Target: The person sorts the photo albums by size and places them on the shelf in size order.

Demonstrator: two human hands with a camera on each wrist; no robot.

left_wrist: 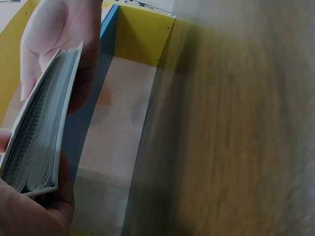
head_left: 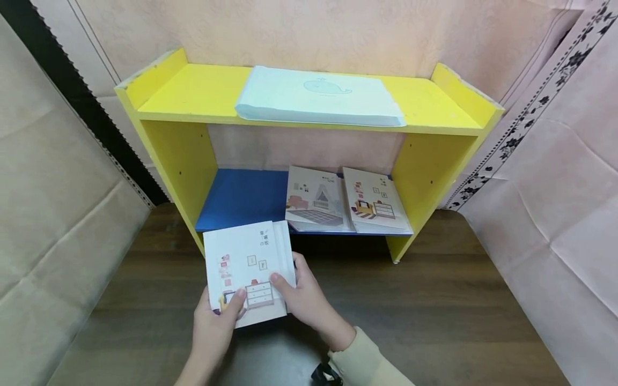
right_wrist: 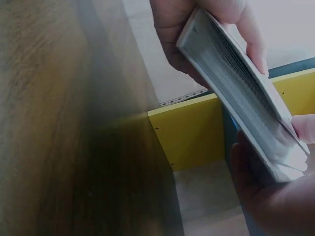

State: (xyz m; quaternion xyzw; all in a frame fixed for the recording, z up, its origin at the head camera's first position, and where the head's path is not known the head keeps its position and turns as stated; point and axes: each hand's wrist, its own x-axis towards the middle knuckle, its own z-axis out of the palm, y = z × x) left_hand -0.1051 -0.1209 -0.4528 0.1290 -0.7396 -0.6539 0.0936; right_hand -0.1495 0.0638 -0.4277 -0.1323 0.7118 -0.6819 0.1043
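Both hands hold a thick white photo album [head_left: 246,268] in front of the shelf. Its cover carries small printed furniture drawings, and a second white edge shows along its right side. The left hand [head_left: 214,319] grips the lower left corner, thumb on the cover and fingers underneath. On the right side, the right hand [head_left: 311,295] pinches the album the same way. In the left wrist view, the page edges of the album [left_wrist: 42,123] fan slightly between stiff covers. The right wrist view also shows the album [right_wrist: 241,93] between the two hands, its pages a little spread.
A yellow shelf unit [head_left: 178,166] stands ahead, with a blue lower board [head_left: 246,195]. Two similar white albums, a left one [head_left: 316,198] and a right one [head_left: 374,201], lie there. A pale blue flat item [head_left: 321,96] with a whale drawing rests on top. Light cloth [head_left: 58,214] hangs at the sides.
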